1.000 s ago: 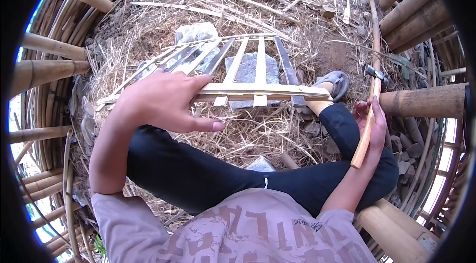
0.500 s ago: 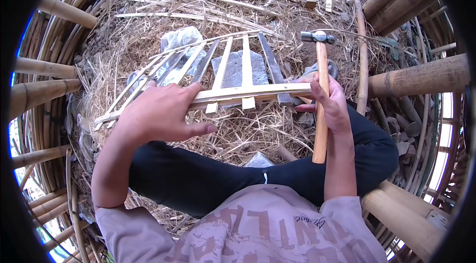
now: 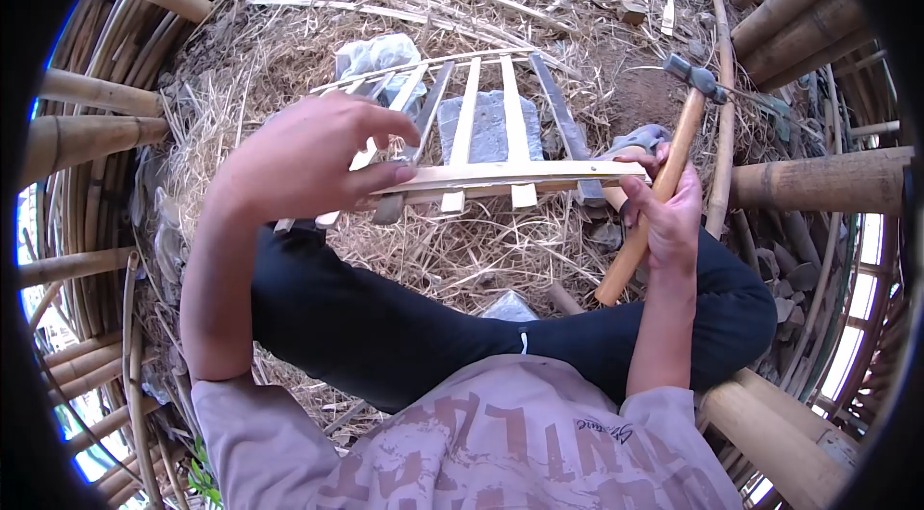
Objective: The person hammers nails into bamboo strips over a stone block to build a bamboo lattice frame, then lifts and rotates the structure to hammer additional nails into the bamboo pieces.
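Shirt (image 3: 467, 467): large block letters (image 3: 520, 428), small dark script (image 3: 603, 429); full wording unclear.

The hammer handle (image 3: 681, 140) is tan, its head (image 3: 702, 80) probably grey.

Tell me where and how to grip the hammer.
Take the hammer by the bare lower end of its handle, probably best coming from the wearer's side. The handle is long and slim, its free end slants toward the wearer, and the metal head points away. The right hand already holds it mid-handle.
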Tool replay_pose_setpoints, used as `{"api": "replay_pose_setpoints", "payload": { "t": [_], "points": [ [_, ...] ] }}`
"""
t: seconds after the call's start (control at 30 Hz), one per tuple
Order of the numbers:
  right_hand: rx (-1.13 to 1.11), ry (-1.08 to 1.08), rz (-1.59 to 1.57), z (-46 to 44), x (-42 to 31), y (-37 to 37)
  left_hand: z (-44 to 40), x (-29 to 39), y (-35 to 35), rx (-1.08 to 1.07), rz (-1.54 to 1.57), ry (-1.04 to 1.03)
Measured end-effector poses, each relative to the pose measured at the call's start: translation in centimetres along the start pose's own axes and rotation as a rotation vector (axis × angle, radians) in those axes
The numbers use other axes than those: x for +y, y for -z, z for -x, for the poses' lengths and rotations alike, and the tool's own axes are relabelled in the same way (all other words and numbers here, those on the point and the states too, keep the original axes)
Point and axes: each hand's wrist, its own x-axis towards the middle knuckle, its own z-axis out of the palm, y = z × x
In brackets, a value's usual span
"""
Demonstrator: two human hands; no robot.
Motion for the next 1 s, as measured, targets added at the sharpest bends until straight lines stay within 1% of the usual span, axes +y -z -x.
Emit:
{"api": "replay_pose_setpoints", "payload": {
  "t": [0.03,0.13,0.27,0.47,0.67,0.77,0.87,1.0],
  "points": [
    [0.01,-0.017,-0.025,0.1,-0.1,0.0,-0.2,-0.2,0.1,-0.009,0.025,-0.079],
    [0.001,-0.014,0.006,-0.1,0.1,0.4,-1.5,0.1,-0.6,-0.072,0.191,-0.142],
    [0.007,-0.014,-0.013,0.1,0.5,0.6,-2.6,0.1,-1.8,-0.09,0.138,-0.187],
    [-0.004,-0.014,-0.024,-0.2,0.2,0.9,-2.8,0.8,-1.6,-0.073,0.143,-0.17],
    [-0.012,-0.039,-0.017,-0.2,0.3,1.3,-3.0,0.6,-1.6,-0.027,0.193,-0.206],
    [-0.011,-0.037,-0.01,-0.3,0.3,1.4,-2.9,0.7,-1.5,-0.025,0.181,-0.18],
    [0.001,-0.031,-0.005,-0.2,0.1,1.1,-2.9,0.7,-1.5,-0.067,0.188,-0.149],
    [-0.013,-0.028,-0.018,-0.2,0.1,1.2,-2.6,0.8,-1.3,-0.007,0.149,-0.183]
  ]
}}
